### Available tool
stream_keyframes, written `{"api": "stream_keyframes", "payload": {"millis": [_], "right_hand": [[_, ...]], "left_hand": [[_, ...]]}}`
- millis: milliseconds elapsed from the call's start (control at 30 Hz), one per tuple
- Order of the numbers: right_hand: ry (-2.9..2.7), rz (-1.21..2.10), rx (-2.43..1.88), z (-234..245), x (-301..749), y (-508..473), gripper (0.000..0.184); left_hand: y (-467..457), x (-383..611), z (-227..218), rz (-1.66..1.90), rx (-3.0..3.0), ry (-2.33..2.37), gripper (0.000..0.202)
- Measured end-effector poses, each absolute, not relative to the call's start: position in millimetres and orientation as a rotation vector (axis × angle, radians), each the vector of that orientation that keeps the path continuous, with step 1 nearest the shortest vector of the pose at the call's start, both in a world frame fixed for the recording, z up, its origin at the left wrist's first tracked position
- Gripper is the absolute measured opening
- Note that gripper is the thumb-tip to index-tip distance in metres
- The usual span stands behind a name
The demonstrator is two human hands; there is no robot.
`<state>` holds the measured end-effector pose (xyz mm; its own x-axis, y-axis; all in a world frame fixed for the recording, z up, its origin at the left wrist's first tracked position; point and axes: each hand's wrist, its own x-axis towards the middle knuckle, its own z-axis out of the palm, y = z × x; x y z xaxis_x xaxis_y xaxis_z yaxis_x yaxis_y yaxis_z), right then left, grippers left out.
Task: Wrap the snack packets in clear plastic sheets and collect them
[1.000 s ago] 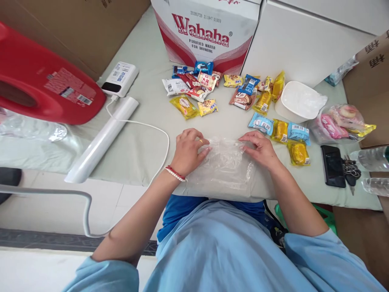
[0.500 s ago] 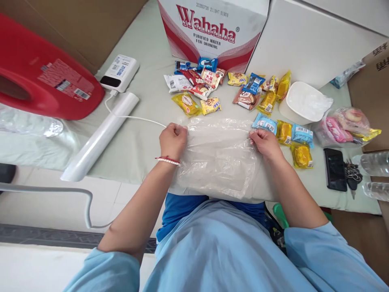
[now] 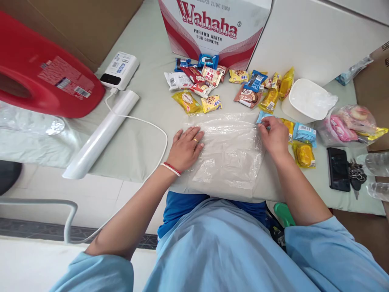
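Observation:
A clear plastic bag (image 3: 226,158) lies flat and slightly wrinkled at the table's front edge. My left hand (image 3: 187,148) rests on its left side, palm down with the fingers spread. At the upper right corner, my right hand (image 3: 275,136) pinches the bag's edge between thumb and fingers. Beyond the bag lie several wrapped snacks, among them a yellow packet (image 3: 187,102) and a small cream-yellow packet (image 3: 212,104). Close to my right hand are a light blue packet (image 3: 304,134) and a yellow wrapped cake (image 3: 304,155); the hand partly covers others.
A Wahaha carton (image 3: 212,32) stands at the back. Rightward are a white tub (image 3: 300,107), a bag of snacks (image 3: 346,125), a phone (image 3: 338,168) and keys (image 3: 357,174). On the left are a red jug (image 3: 54,73), a power bank (image 3: 120,71) with a cable and a white roll (image 3: 101,136).
My left hand has let go of the bag's upper left corner and now lies flat on it. My right hand has moved slightly up and right, and the bag looks flatter.

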<state>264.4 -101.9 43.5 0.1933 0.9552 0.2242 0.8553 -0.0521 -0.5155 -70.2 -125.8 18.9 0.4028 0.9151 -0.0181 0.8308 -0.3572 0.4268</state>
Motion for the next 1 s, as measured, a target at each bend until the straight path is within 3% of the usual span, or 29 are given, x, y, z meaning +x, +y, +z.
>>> {"api": "stream_keyframes", "payload": {"millis": [133,333,433,533,667,767,1000], "right_hand": [[-1.929,0.108,-1.7,56.6,219.2,-142.0,0.036],[-2.76,0.861,-0.751,36.3,133.7,-221.3,0.048],[-2.773,1.167,-0.485,37.2,132.4,-242.7,0.043],[-2.499,1.362,-0.479,54.9,149.5,-240.5,0.036],[-2.275,1.125,-0.807,68.5,159.5,-220.8,0.032],[-2.465,0.901,-0.908,54.3,140.3,-219.7,0.033],[-2.821,0.943,-0.442,28.5,91.3,-251.1,0.037]], "left_hand": [[-121.0,-80.5,20.7,0.319,2.192,1.428,0.056],[-116.0,-84.6,21.7,0.258,2.228,1.398,0.055],[-114.0,-87.7,18.6,0.264,2.25,1.385,0.057],[-112.1,-91.1,19.9,0.35,2.218,1.372,0.057],[-115.1,-90.6,27.3,0.493,2.239,1.39,0.049],[-119.8,-87.0,27.7,0.385,2.302,1.418,0.046],[-117.9,-93.0,20.0,0.285,2.308,1.425,0.047]]}}
